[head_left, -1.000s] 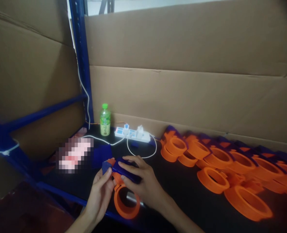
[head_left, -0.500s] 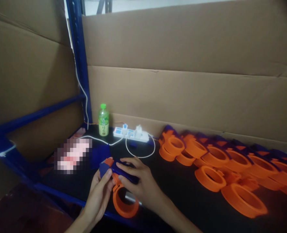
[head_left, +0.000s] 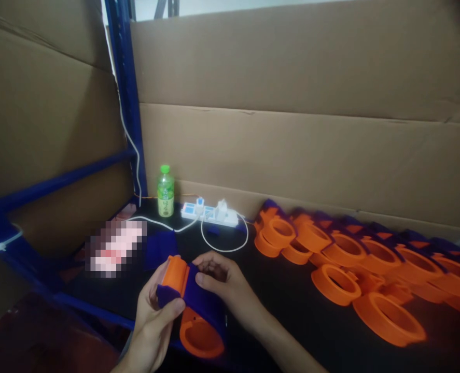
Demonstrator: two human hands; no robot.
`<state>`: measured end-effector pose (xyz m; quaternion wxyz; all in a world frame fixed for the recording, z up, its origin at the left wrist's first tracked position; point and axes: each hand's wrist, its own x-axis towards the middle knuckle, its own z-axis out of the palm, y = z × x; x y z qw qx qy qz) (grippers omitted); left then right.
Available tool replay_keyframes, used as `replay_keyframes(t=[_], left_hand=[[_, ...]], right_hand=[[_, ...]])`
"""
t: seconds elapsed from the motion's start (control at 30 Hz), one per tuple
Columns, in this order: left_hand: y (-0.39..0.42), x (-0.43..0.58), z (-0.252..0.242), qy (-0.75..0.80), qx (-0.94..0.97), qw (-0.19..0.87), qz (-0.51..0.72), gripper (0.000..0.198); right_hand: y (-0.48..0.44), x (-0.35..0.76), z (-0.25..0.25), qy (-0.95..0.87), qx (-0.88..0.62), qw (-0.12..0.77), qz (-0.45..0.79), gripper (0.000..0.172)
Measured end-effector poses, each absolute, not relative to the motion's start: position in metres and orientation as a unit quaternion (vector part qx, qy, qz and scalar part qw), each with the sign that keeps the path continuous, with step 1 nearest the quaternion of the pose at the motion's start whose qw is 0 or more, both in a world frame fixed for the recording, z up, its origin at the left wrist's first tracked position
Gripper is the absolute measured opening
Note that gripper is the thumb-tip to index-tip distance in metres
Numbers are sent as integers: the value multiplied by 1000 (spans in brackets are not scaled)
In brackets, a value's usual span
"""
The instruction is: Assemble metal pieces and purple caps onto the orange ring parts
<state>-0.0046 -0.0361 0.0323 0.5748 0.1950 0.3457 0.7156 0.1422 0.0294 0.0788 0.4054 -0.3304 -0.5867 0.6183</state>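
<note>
Between my hands is an orange ring-shaped part [head_left: 201, 339] with a dark blue sheet [head_left: 202, 292] around its upper portion. My left hand [head_left: 154, 316] grips the part from the left, thumb on the blue flap and fingers behind it. My right hand [head_left: 225, 287] pinches the blue sheet's right side between thumb and fingers. The orange ring hangs below, toward the table's near edge. Another flat blue piece [head_left: 162, 250] lies on the black tabletop [head_left: 270, 305] just beyond my left hand.
Several similar orange rings with blue pieces [head_left: 346, 248] stand in rows on the right. Loose orange rings [head_left: 335, 284] lie before them. A white power strip [head_left: 210, 214] with a looping cable and a green-capped bottle [head_left: 165, 191] stand at the back, against cardboard [head_left: 292, 150]. A blue frame post [head_left: 126, 93] rises behind.
The held part has been turned, so a broad orange face and more of the blue sheet show. My right hand has shifted from over the part to its right side.
</note>
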Motion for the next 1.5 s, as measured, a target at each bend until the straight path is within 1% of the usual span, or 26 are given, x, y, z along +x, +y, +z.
replay_keyframes(t=[0.1, 0.33, 0.53, 0.67, 0.77, 0.83, 0.93, 1.03, 1.07, 1.1, 1.13, 1.17, 1.23, 1.27, 1.37, 1.43, 1.5], left_hand=[[-38, -5, 31, 337, 204, 572, 720, 67], [-38, -8, 31, 340, 233, 546, 730, 76], [-35, -10, 32, 320, 256, 562, 719, 78], [-33, -12, 34, 321, 276, 558, 714, 81], [-33, -12, 36, 320, 283, 561, 709, 81], [-33, -10, 37, 317, 282, 569, 705, 79], [-31, -6, 35, 320, 253, 580, 705, 73], [-24, -6, 31, 338, 205, 582, 711, 66], [-21, -7, 30, 346, 191, 579, 713, 64], [-18, -7, 29, 359, 179, 573, 715, 60], [-16, -8, 29, 366, 168, 567, 719, 56], [-14, -9, 29, 375, 157, 564, 719, 49], [-12, -8, 31, 386, 138, 573, 710, 37], [-13, -6, 32, 384, 133, 586, 701, 32], [-15, 0, 33, 350, 156, 628, 677, 33], [-14, 3, 32, 319, 187, 637, 676, 38], [-9, 1, 29, 295, 212, 626, 690, 41]], right_hand=[[26, 142, 83, -572, -327, 388, 645, 27], [23, 143, 86, -566, -329, 389, 648, 30], [25, 144, 81, -554, -316, 400, 658, 27], [28, 145, 80, -561, -303, 384, 668, 27], [30, 146, 78, -569, -297, 373, 670, 28], [31, 146, 77, -581, -299, 371, 659, 26], [31, 147, 80, -636, -319, 382, 590, 22], [24, 150, 90, -739, -360, 375, 429, 22], [19, 151, 92, -771, -373, 364, 366, 25], [13, 152, 94, -798, -384, 351, 304, 31], [5, 154, 93, -822, -391, 335, 244, 42], [-3, 155, 90, -842, -393, 317, 189, 57], [-19, 157, 77, -876, -384, 280, 89, 92], [-26, 159, 70, -884, -380, 267, 47, 100], [-35, 170, 52, -882, -386, 271, -8, 99], [-36, 184, 54, -863, -409, 297, 4, 97], [-36, 204, 66, -835, -449, 317, 20, 93]])
